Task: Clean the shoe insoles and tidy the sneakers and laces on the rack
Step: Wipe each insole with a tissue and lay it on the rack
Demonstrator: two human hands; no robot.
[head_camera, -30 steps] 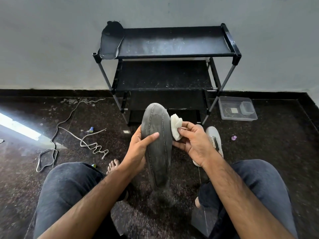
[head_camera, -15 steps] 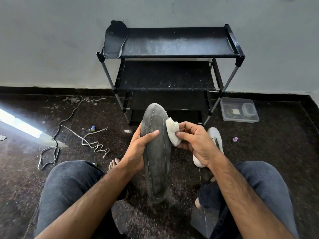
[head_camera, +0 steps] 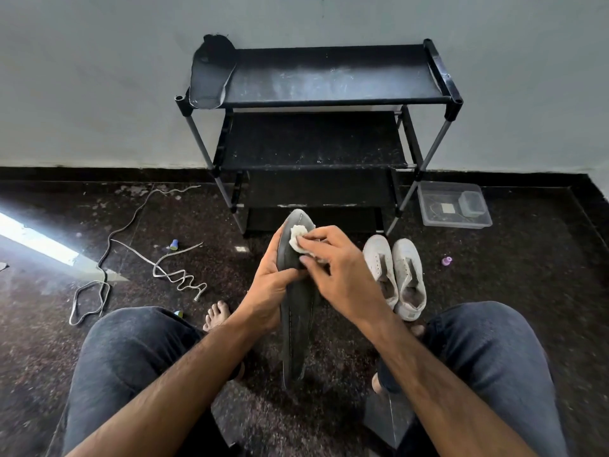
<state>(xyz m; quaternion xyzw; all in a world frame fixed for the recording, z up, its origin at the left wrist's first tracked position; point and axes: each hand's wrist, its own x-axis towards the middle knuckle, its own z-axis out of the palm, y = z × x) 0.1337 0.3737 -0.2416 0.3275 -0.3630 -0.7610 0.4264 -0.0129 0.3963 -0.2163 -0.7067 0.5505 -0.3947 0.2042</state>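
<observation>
The dark insole (head_camera: 296, 311), upright above the floor before the rack (head_camera: 329, 84), is gripped mid-length by the left hand (head_camera: 267, 291) while the right hand (head_camera: 342, 275) pinches a white wipe (head_camera: 298, 237) against its toe, so wiping is underway and should next work downward toward the heel.

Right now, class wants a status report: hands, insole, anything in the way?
Left hand grips insole. Right hand presses white wipe on its toe end. Nothing in the way.
</observation>
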